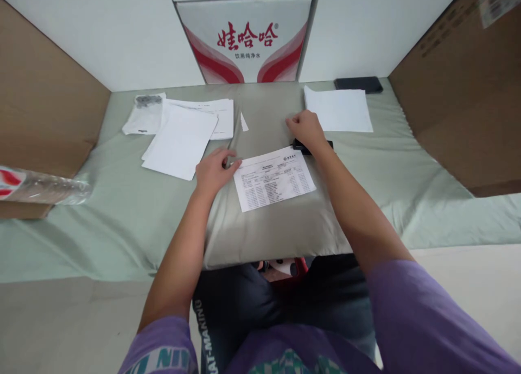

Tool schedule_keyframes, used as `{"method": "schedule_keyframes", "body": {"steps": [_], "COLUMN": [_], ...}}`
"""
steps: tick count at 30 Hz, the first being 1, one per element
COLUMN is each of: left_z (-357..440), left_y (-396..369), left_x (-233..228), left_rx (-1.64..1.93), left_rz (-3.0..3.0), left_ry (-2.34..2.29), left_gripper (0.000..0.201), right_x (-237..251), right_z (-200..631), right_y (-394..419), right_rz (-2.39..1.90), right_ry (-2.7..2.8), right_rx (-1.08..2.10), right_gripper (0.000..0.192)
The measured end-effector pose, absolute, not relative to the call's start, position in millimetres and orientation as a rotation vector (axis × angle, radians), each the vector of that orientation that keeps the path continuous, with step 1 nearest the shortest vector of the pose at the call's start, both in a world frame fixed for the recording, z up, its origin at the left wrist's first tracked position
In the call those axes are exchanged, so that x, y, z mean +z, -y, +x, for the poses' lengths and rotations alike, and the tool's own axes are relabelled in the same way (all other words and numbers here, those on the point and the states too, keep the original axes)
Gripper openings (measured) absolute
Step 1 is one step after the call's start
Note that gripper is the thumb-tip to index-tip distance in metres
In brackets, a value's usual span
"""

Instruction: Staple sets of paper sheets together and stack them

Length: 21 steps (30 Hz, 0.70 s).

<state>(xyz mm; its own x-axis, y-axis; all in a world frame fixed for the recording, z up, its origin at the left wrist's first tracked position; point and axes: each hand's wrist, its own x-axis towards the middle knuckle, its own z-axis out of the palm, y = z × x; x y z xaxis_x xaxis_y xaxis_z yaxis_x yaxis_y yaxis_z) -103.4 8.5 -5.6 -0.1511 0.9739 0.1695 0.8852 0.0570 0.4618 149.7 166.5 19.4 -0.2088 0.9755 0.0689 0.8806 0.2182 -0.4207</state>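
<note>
A printed sheet with rows of figures (274,181) lies slightly askew on the cloth in front of me. My left hand (215,172) rests at its upper left corner, thumb tip at the paper's edge and thumb and forefinger apart. Beyond the sheet's upper right corner, my right hand (306,128) is closed, fingers curled to the left. What it holds, if anything, is hidden. A small black object (299,146), perhaps a stapler, lies beneath my right wrist, partly covered by it and touching the sheet's corner area.
Loose papers (183,140) overlap a clear packet (143,113) at left. Near the centre is a paper strip (244,122). Back right: a paper stack (340,111) and black phone (358,84). Cardboard boxes (459,102) flank the green cloth (134,222); a plastic bottle (49,187) lies left.
</note>
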Motion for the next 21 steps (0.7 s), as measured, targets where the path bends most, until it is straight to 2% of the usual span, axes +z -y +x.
{"method": "schedule_keyframes", "body": {"steps": [8,21], "left_z": [-99.6,-98.5], "left_y": [-6.7,-7.4], "left_x": [-2.3,-2.6], "left_rx": [0.614,0.561], "left_rz": [1.874,1.870], "left_ry": [-2.163,-2.158], "left_gripper": [0.032,0.032], "right_x": [18.3,21.9], "right_z": [155.1,159.5], "right_y": [-170.6,-172.8], "right_rz": [-1.709,-1.692], "right_ry": [2.123,1.987], "right_rx": [0.432,0.430], "right_gripper": [0.028,0.028]}}
